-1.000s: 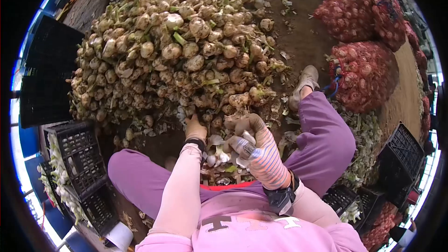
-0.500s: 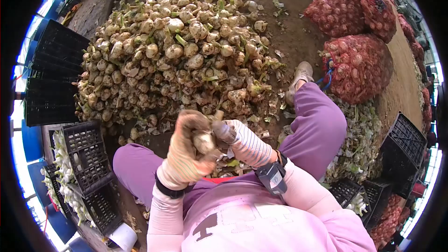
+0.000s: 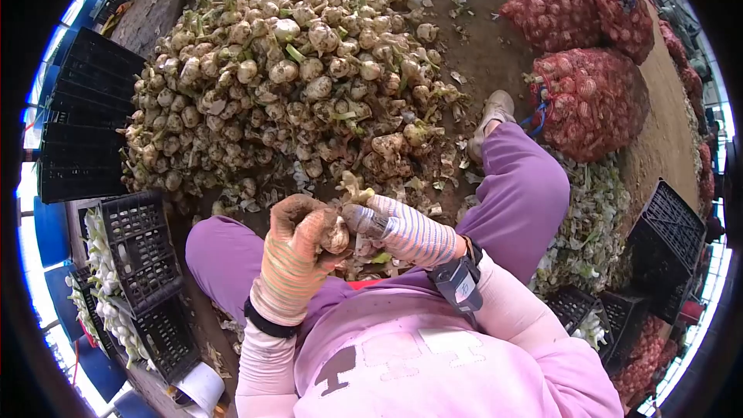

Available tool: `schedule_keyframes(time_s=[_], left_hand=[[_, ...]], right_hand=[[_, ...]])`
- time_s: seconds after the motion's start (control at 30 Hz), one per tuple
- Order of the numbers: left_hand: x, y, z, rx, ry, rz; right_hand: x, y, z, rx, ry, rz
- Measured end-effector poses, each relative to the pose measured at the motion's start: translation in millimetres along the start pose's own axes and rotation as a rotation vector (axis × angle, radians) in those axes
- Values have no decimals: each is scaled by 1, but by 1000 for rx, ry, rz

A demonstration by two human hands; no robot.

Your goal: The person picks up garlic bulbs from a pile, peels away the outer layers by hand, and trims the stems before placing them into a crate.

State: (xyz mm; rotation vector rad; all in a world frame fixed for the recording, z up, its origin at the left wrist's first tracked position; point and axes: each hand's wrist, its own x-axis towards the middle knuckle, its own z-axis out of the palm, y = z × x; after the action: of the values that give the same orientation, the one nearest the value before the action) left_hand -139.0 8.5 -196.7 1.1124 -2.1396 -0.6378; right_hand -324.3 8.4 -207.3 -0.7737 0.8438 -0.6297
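My left hand [image 3: 298,251], in a striped glove with soiled fingertips, is closed around a garlic bulb [image 3: 336,239] in front of my lap. My right hand [image 3: 410,234], also in a striped, dirty glove, presses its closed fingers against the bulb's right side. Pale, dry leafy skin [image 3: 355,187] sticks up above the right fingertips. Part of the bulb is hidden by the fingers. Just beyond both hands lies a large heap of soil-stained garlic bulbs [image 3: 279,101], some with green stem stubs.
Full red mesh sacks [image 3: 592,104] stand at the right. Black crates [image 3: 139,251] are at the left, near white bulbs with stems [image 3: 112,294]. More black crates [image 3: 667,240] lie at the lower right. Leaf and skin scraps [image 3: 584,240] cover the ground beside my right leg.
The left hand has turned and its fingers have curled closer over the bulb. Both hands remain together; pale skin now stands up above the right fingertips. The view has shifted slightly.
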Motion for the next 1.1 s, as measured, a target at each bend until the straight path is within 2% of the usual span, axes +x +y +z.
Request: schedule_keyframes(time_s=[0.07,0.1,0.13,0.2,0.23,0.27,0.33,0.37,0.4,0.47,0.5,0.53,0.6,0.63,0.67,0.73,0.77,0.8,0.87,0.9,1.0,1.03,1.07,1.1], left_hand=[[0,2,-2,-63,38,-70],[2,6,1,-205,121,-137],[1,8,-2,-207,121,-139],[1,12,-9,-884,81,-659],[3,16,-8,-1125,140,-684],[3,18,-8,-1127,143,-685],[4,20,-7,-1224,231,-900],[2,19,0,-796,262,-787],[5,31,1,-694,315,-667],[-3,16,7,-11,254,-144],[-5,14,10,-17,268,-52],[-7,15,11,-20,268,-55],[-2,24,9,-736,344,-494],[-3,18,2,-991,248,-518],[-1,14,-2,-991,251,-521],[7,7,-10,-1673,102,-916],[7,-4,-10,-1603,-14,-900],[3,-4,-8,-1449,-26,-896],[6,-11,-8,-905,-12,-565],[4,-15,-4,-841,119,-366],[3,-7,-3,-779,126,-462],[2,-5,-3,-745,133,-509],[0,-5,-5,-744,134,-508],[-2,-7,-8,-1013,99,-524]], right_hand=[[-1,3,1,72,-23,-42],[-8,-8,3,48,-15,4],[-7,-5,2,47,-15,6],[-5,-2,2,20,-118,-130],[-5,-5,2,10,-129,-138],[-2,-4,0,8,-130,-135],[6,0,0,-116,-97,-301],[4,-6,7,71,-18,-146],[6,-4,7,69,-17,-145],[11,3,4,66,55,-142],[10,4,5,98,69,-108],[8,5,7,97,71,-104],[6,7,12,125,68,-284],[4,6,14,125,51,-260],[4,5,13,125,49,-256],[4,3,7,-84,-136,-317],[4,4,6,-56,-191,-226],[6,9,4,-54,-194,-226],[9,15,4,154,-69,-174],[8,11,4,117,-34,-190],[3,-4,1,165,-3,-106],[5,-2,-1,134,8,-218],[11,1,-2,134,7,-219],[21,8,-2,183,140,-297]])
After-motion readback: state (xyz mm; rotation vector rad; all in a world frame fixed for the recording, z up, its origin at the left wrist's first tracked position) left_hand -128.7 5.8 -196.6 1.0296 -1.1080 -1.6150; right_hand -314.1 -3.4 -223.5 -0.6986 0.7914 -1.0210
